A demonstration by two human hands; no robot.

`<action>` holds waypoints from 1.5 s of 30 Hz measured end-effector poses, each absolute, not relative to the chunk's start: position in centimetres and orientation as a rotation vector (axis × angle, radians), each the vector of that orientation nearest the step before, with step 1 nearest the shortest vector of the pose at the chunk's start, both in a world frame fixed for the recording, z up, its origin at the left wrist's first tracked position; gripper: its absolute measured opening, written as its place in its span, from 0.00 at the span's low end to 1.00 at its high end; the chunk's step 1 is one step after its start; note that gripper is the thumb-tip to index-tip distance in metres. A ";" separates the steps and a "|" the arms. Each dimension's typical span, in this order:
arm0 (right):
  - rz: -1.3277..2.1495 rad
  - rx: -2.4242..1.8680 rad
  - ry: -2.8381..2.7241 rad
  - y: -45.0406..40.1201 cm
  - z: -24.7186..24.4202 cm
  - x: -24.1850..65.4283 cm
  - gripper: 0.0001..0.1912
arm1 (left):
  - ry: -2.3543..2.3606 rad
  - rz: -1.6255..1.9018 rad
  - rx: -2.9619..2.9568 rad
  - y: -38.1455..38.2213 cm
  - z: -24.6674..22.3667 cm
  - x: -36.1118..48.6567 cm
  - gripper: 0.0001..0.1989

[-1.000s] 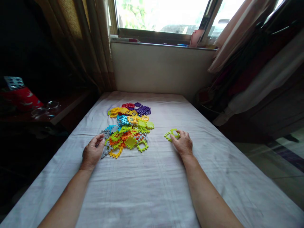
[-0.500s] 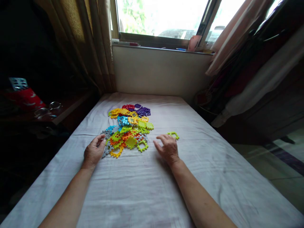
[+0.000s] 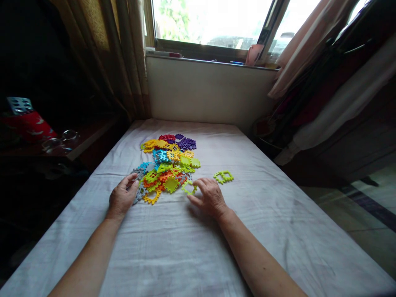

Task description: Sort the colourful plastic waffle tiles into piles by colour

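A pile of toothed plastic interlocking tiles lies on the sheet, in purple, red, yellow, blue, green, orange and grey. At its near right edge my right hand [image 3: 208,197] has thumb and fingers closed around a lime-green hollow tile [image 3: 187,187]. My left hand [image 3: 123,196] rests at the pile's left side, loosely curled with thumb and fingers apart, against grey tiles [image 3: 140,193]; I see nothing held in it. To the right of the pile lie two green hollow tiles [image 3: 223,177], side by side. A yellow hollow tile [image 3: 151,197] sits at the near edge.
A pale sheet [image 3: 167,247] covers the bed-like surface, which meets a low wall [image 3: 198,90] under a window. On the left, a dark shelf holds glasses [image 3: 58,141] and a red container [image 3: 34,128]. Clothes [image 3: 321,111] hang on the right.
My right hand has moved left and closed on the lime-green hollow tile, which has shifted slightly right. A second green tile, previously hidden by that hand, now shows. My left hand stays put.
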State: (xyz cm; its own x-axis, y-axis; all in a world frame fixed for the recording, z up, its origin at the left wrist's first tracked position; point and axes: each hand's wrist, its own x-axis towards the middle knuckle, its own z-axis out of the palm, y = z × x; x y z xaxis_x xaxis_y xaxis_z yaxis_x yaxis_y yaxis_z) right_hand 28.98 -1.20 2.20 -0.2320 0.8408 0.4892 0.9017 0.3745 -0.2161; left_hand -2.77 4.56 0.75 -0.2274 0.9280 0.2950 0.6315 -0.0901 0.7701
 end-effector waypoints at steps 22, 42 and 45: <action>-0.244 -1.657 -1.881 -0.4 1.5 30.8 0.09 | 1.832 1.237 1.706 4.7 0.7 -2.6 0.19; -0.238 -1.657 -1.768 0.7 2.3 28.1 0.17 | 1.829 1.148 1.739 4.6 0.9 -2.4 0.20; -0.263 -1.942 -1.470 0.7 2.0 33.4 0.16 | 1.836 1.132 1.763 4.4 1.0 -2.3 0.20</action>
State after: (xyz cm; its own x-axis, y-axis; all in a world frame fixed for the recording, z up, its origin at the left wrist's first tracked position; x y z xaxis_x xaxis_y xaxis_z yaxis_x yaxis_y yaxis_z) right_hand 33.45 0.67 2.02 0.3422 0.7735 0.5334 0.9106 -0.1330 -0.3914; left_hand -2.32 4.43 1.05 -0.1615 0.9495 0.2690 0.6665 -0.0961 0.7393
